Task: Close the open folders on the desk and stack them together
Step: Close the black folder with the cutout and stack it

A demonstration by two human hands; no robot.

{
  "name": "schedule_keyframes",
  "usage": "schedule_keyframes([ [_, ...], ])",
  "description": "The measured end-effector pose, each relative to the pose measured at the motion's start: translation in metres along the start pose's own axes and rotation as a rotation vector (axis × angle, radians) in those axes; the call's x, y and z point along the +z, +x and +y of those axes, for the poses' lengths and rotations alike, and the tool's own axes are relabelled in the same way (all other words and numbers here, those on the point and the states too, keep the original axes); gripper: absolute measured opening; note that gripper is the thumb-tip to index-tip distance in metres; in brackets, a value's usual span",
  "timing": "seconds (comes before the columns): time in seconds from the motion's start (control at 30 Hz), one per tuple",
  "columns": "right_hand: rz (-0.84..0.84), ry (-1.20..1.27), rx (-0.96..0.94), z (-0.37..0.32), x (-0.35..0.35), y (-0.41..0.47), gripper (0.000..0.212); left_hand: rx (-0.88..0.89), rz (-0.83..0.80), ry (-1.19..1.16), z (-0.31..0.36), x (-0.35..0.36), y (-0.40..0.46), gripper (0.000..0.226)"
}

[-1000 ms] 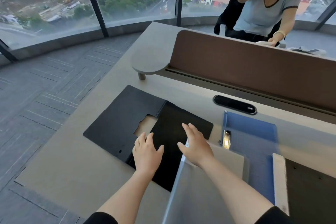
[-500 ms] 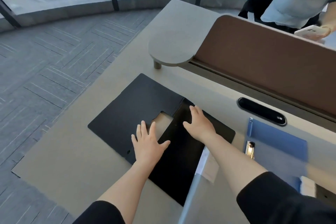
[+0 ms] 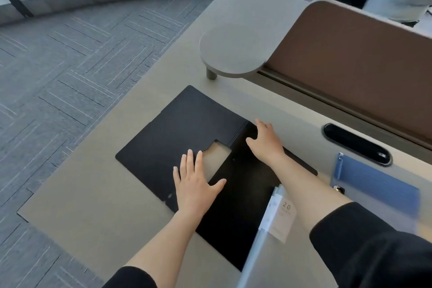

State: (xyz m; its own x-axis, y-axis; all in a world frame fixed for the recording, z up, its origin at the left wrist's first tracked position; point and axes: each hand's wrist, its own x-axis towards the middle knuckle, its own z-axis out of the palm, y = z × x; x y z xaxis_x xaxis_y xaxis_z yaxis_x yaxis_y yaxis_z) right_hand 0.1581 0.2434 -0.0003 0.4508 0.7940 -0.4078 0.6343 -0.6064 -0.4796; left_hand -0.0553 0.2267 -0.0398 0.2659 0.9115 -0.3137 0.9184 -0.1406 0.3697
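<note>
Right edge is a blur: the blue folder (image 3: 376,184) smears out of frame, its metal clip barely readable beside the right forearm. A clear folder (image 3: 268,224) with a paper label runs off the bottom edge, covering the black folder's near corner. The black folder (image 3: 187,128) lies open flat on the counter (image 3: 93,206), left of the others. Left hand (image 3: 195,184) flat, fingers spread and straight, palm down at the folder's cut-out notch. Right hand (image 3: 266,141) reaches over the far flap near the spine, fingers relaxed, tips at the far edge; whether they hook that edge, can't tell.
</note>
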Motion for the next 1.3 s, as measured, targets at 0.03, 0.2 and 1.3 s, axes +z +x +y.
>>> schedule_keyframes([
  [0.03,0.012,0.016,0.003,0.0,-0.001,0.0,0.062,-0.001,-0.001,-0.001,0.001,0.0,0.0,0.095],
  [0.2,0.088,0.073,0.007,-0.002,-0.004,-0.001,0.055,-0.004,-0.003,0.003,0.005,-0.004,0.002,0.094],
  [1.3,0.39,0.936,-0.362,-0.131,-0.074,-0.103,0.013,0.128,0.389,-0.395,0.032,-0.128,-0.053,0.061],
])
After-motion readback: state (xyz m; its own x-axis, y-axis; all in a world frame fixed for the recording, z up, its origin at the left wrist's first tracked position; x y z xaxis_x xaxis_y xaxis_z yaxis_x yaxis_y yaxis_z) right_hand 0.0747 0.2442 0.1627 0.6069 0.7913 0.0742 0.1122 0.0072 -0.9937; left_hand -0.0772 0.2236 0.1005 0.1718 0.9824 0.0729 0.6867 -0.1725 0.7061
